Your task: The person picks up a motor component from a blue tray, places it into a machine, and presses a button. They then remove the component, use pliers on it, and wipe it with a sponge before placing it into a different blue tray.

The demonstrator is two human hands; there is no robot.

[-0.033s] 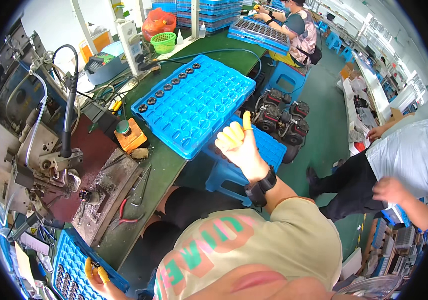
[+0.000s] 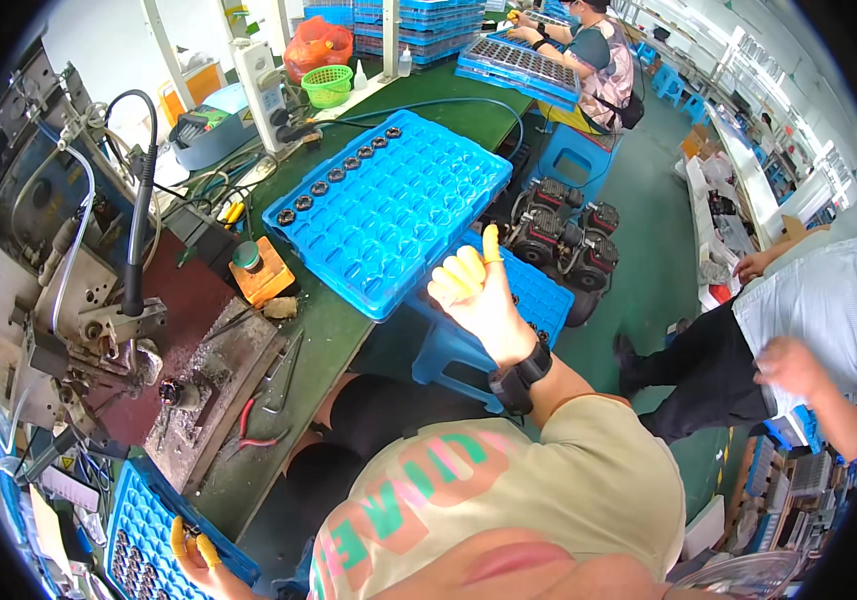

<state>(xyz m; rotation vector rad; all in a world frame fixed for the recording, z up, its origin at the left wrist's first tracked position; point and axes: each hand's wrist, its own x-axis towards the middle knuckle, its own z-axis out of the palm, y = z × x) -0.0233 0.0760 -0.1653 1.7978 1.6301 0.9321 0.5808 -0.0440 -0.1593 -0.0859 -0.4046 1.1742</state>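
Observation:
My right hand (image 2: 477, 295), with yellow finger covers and a black band at the wrist, is raised beside the near right edge of a blue moulded tray (image 2: 399, 215). Its thumb stands out from loosely curled fingers, and I see nothing between them. Down at the lower left, my left hand (image 2: 197, 558), also in yellow finger covers, pinches a small dark round part (image 2: 192, 531) over a second blue tray (image 2: 224, 558). That tray holds several similar parts (image 2: 134, 565). One row of dark round parts (image 2: 336, 174) sits along the left side of the large tray.
A bench machine (image 2: 99, 330) stands at the left, with a dark part (image 2: 171, 391) on its metal block. Red-handled pliers (image 2: 249, 425) lie beside it. Another blue tray (image 2: 539, 290) rests on a blue stool (image 2: 449, 360). A person (image 2: 789, 330) stands right; another (image 2: 599, 60) sits ahead.
My right hand has shifted very slightly left. The standing person's hand at the right has risen a little. My left hand and the trays look unmoved.

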